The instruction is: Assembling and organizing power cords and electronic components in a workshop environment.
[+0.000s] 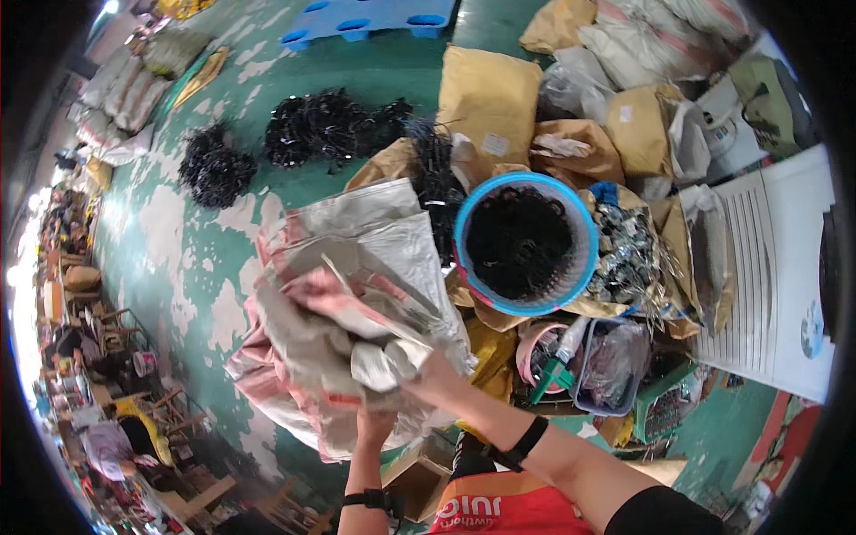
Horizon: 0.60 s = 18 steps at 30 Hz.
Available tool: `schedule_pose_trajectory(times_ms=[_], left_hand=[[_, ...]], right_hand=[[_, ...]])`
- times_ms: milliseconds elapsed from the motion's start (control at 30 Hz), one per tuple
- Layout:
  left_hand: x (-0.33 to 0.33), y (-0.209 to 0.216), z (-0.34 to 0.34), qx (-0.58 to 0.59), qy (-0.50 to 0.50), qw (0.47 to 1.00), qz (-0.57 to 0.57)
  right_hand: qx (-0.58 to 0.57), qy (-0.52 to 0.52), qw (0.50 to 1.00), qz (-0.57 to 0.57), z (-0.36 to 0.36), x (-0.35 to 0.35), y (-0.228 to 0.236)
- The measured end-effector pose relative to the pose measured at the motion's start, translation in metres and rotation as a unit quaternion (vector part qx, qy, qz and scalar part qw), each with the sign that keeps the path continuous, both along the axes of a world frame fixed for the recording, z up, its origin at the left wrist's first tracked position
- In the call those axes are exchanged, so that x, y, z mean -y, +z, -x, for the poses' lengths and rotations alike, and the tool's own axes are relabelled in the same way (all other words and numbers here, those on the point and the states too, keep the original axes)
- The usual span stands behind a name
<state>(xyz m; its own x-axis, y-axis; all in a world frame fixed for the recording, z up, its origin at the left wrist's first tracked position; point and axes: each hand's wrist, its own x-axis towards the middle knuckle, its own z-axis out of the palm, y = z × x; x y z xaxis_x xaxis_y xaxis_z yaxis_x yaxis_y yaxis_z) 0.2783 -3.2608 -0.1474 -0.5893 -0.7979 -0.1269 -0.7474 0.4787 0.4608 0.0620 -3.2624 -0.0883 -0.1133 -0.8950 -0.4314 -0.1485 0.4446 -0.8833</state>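
A large woven sack (303, 312), off-white with pink stripes, lies crumpled in front of me, its folds partly smeared by motion. My left hand (376, 423) grips its near edge from below, with the fingers mostly hidden under the fabric. Just to the right, my right hand (431, 379) is closed on a bunched fold of the same sack. A silvery-white sheet of sacking (379, 212) spreads beyond the folds. Close to its right side stands a round blue and pink plastic basket (462, 223) holding a tangle of small black pieces.
Heaps of black cable-like parts (321, 129) lie on the worn green floor. Brown paper sacks (489, 107) and a blue pallet (374, 18) are further off. To the right are shiny metal parts (624, 245), a grey bin (613, 406) and a white louvred cabinet (776, 259).
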Motion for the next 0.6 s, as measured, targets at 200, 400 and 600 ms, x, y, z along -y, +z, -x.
schedule_pose_trajectory(times_ms=[200, 400, 600], left_hand=[[0.029, -0.003, 0.044, 0.018, 0.145, 0.971, -0.19], [0.039, -0.033, 0.061, 0.104, -0.103, 0.935, -0.324], [0.061, -0.072, 0.095, 0.097, -0.075, 0.925, -0.36]], right_hand=[[0.182, -0.415, 0.878, -0.153, 0.123, -0.06, -0.024], [0.27, -0.571, 0.757, -0.166, 0.178, -0.081, -0.095], [0.307, -0.573, 0.754, -0.096, 0.19, -0.083, -0.162]])
